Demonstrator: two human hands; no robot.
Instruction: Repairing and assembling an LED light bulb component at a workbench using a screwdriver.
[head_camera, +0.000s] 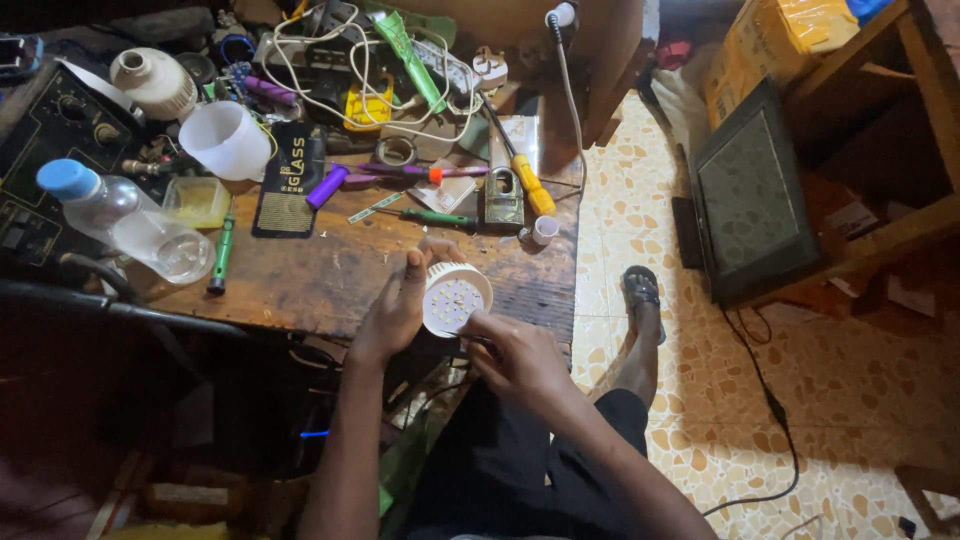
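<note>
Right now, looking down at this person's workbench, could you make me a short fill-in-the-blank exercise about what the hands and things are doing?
1. The left hand holds a round white LED bulb with its ____ removed, so the small LEDs show.
2. The right hand touches the bulb's ____ edge.
3. On the wooden table, the clear plastic bottle with a blue cap lies on its ____.
4. The screwdriver beside the padlock has a ____ handle.

Missing words: cover; lower; side; yellow
</note>
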